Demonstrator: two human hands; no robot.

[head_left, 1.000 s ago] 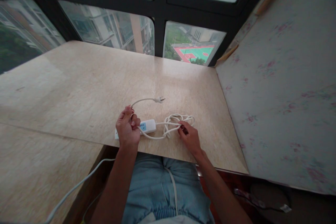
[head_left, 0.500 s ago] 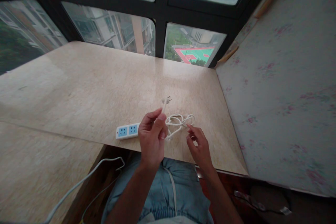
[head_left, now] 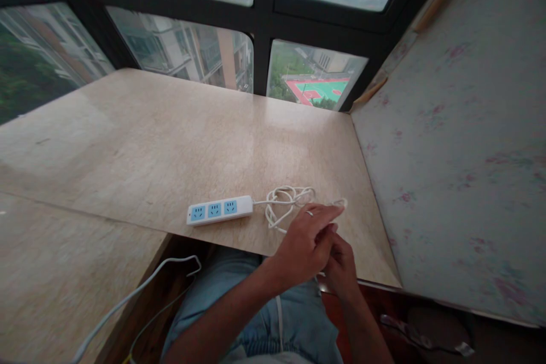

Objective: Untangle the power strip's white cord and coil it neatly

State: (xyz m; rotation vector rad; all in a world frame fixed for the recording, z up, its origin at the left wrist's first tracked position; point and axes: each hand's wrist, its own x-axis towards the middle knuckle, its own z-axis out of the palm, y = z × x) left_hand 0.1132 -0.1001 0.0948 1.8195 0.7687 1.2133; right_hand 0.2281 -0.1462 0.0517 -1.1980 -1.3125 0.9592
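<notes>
A white power strip [head_left: 219, 210] with blue sockets lies flat near the front edge of the marble sill [head_left: 170, 142]. Its white cord [head_left: 286, 200] sits in a loose tangle to the right of the strip. My left hand [head_left: 307, 242] reaches across over my right hand, fingers pinched on the cord's plug end [head_left: 340, 203] at the right of the tangle. My right hand [head_left: 340, 264] sits just under and behind the left, mostly covered; its fingers look curled by the cord, and what they hold is hidden.
Dark-framed windows [head_left: 264, 23] run along the sill's far side. A patterned wall panel [head_left: 460, 153] rises on the right. Another white cable [head_left: 140, 290] hangs below the sill's front edge at the left. My lap in light blue cloth [head_left: 264, 318] is below.
My left hand has swung from the power strip across to the right, carrying the plug end over the tangle. The strip now lies fully uncovered. My right hand has drawn back under the left.
</notes>
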